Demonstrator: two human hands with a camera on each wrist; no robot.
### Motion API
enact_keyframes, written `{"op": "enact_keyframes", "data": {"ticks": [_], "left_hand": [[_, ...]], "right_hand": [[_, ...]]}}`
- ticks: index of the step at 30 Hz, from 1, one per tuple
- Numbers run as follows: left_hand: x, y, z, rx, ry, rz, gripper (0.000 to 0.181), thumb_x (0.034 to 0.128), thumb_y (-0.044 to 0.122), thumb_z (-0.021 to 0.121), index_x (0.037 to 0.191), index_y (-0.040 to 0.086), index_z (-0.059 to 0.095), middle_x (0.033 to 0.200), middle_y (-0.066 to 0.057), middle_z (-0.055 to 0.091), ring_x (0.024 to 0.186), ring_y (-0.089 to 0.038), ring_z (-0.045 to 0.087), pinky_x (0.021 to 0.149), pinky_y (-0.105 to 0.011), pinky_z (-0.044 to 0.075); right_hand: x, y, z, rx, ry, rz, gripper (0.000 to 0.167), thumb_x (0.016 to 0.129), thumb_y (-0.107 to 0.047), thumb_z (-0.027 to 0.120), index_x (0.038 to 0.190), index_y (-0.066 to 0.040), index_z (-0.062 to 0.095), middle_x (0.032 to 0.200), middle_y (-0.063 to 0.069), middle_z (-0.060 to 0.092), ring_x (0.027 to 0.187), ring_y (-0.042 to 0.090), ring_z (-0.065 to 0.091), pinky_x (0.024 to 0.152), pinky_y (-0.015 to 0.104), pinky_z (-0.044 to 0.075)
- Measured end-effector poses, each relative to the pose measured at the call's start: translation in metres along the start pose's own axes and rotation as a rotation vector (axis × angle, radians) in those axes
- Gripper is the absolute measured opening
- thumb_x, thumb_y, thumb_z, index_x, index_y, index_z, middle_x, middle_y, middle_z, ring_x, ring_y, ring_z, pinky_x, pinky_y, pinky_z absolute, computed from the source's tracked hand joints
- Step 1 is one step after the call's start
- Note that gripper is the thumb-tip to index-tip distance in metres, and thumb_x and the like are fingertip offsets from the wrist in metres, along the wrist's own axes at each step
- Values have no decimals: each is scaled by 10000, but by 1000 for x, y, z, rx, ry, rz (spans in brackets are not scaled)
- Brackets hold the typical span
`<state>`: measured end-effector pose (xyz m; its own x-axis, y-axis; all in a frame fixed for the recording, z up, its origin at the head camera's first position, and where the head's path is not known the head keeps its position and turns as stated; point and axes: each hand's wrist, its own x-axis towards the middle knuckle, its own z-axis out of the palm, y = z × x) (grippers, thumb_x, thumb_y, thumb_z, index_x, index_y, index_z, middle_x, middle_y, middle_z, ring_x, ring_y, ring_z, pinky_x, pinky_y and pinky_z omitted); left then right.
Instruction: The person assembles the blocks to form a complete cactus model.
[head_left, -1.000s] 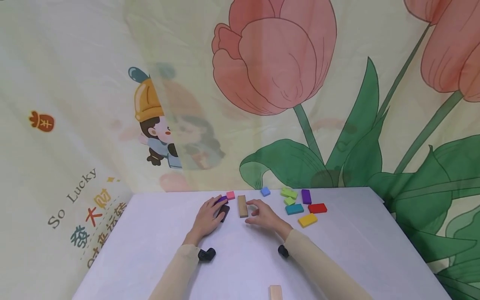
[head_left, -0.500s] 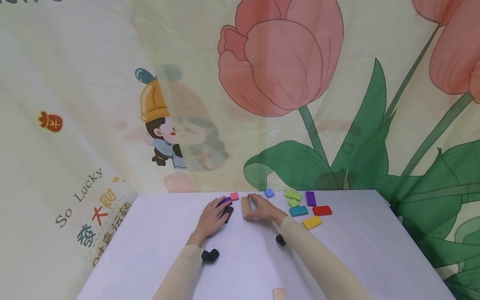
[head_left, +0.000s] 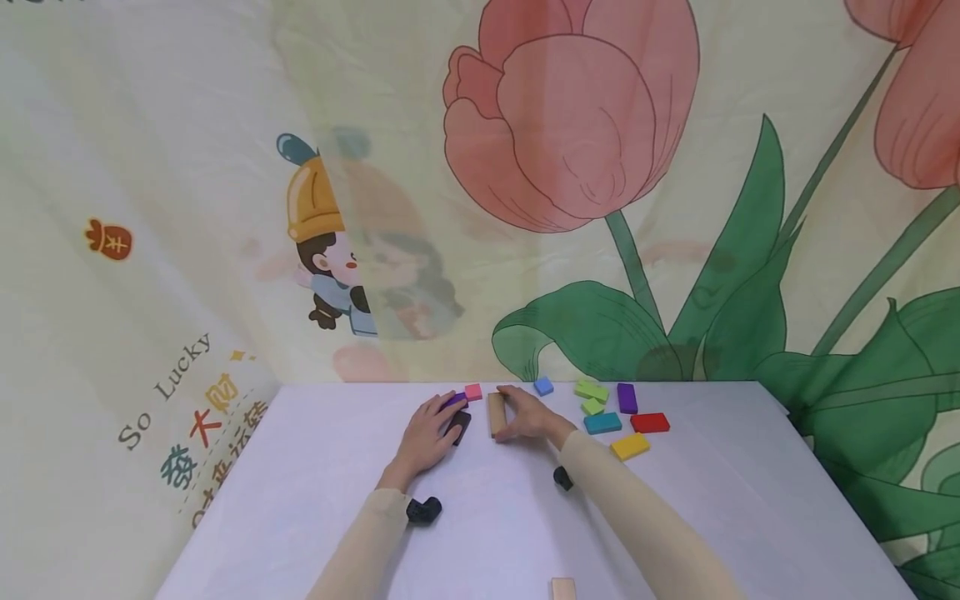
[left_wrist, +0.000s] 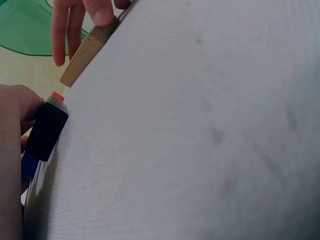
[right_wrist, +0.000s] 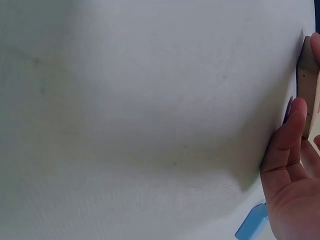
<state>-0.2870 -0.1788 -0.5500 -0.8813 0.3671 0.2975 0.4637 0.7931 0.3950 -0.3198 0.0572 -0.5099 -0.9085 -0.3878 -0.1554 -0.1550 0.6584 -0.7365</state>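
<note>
- Your right hand (head_left: 529,414) pinches the wooden block (head_left: 496,414), thumb and fingers at its ends, near the table's (head_left: 480,500) far edge.
- Your left hand (head_left: 422,437) rests on the black block (left_wrist: 47,132) and purple block (head_left: 458,400); whether its fingers grip them, I can't tell.
- Toward your far right corner lie the red block (head_left: 650,422) and yellow block (head_left: 630,447).

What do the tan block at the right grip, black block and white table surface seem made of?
Tan block: likely bare wood, matte, from its natural brown tone and small dark specks.
Black block: smooth, evenly dark faces; painted wood or plastic, I can't tell.
White table surface: perhaps matte cloth, judging by fine weave-like lines in the left wrist view.
</note>
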Motion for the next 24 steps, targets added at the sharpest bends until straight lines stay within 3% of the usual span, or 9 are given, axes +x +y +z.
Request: {"op": "enact_keyframes", "data": {"ticks": [10, 14, 16, 19, 24], "left_hand": [[1, 3, -1, 7, -3, -3, 483, 966, 267, 567, 1433, 152, 526, 1537, -122, 400, 1407, -409, 329, 1135, -584, 254], [1, 2, -2, 11, -12, -12, 486, 965, 270, 573, 1434, 151, 526, 1540, -115, 398, 1412, -400, 325, 1143, -572, 248], [1, 2, -3, 3, -15, -14, 489, 964, 273, 576, 1436, 153, 525, 1542, -114, 396, 1415, -402, 320, 1148, -570, 239], [1, 3, -3, -12, -8, -11, 487, 962, 268, 578, 1434, 156, 527, 1539, -119, 399, 1413, -408, 320, 1147, -578, 235], [0, 3, -2, -13, 7, -9, 484, 957, 259, 584, 1429, 164, 532, 1533, -119, 408, 1408, -413, 327, 1140, -587, 241]], "right_hand": [[-9, 1, -2, 54, 45, 10, 986, 681, -181, 914, 1506, -95, 381, 1537, 135, 389, 1400, 348, 363, 1138, 509, 305], [-17, -2, -5, 69, 25, -28, 997, 675, -165, 914, 1510, -100, 372, 1523, 140, 398, 1139, 304, 568, 992, 449, 478], [-22, -2, -6, 66, 9, -36, 1001, 678, -174, 914, 1514, -115, 367, 1517, 132, 402, 972, 238, 592, 878, 383, 525], [-31, -1, -6, 33, -2, -52, 1000, 681, -205, 916, 1512, -128, 367, 1482, 133, 426, 841, 178, 559, 762, 317, 515], [-51, 4, -2, -39, -30, -84, 994, 684, -243, 916, 1507, -125, 370, 1389, 103, 474, 775, 151, 534, 675, 276, 485]]}}
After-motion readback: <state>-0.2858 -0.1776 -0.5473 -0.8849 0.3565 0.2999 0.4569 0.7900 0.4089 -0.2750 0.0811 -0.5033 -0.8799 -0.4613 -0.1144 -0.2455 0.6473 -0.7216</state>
